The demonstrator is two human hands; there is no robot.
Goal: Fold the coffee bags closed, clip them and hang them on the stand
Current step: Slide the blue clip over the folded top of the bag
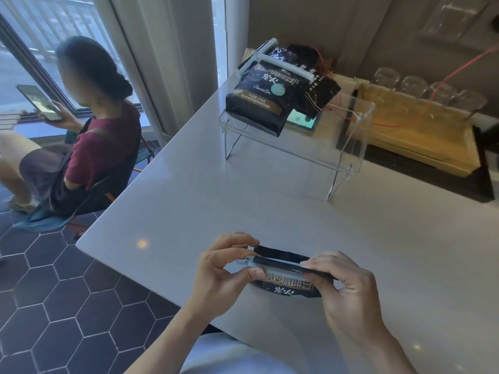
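Observation:
A black coffee bag (pixel 289 288) stands at the near edge of the white table (pixel 270 206), its top folded over. A pale clip bar (pixel 270 265) lies along that fold. My left hand (pixel 224 268) pinches the clip's left end and the bag top. My right hand (pixel 343 282) grips the right end of the fold. Far back stands a clear acrylic stand (pixel 348 147). Two black coffee bags (pixel 263 95) rest on its left part, each with a white clip (pixel 286 64) across the top.
A person in a dark red shirt (pixel 100 147) sits left of the table looking at a phone. A wooden tray (pixel 421 130) with several upturned glasses (pixel 413 86) lines the back right. A tablet (pixel 302 120) lies behind the stand.

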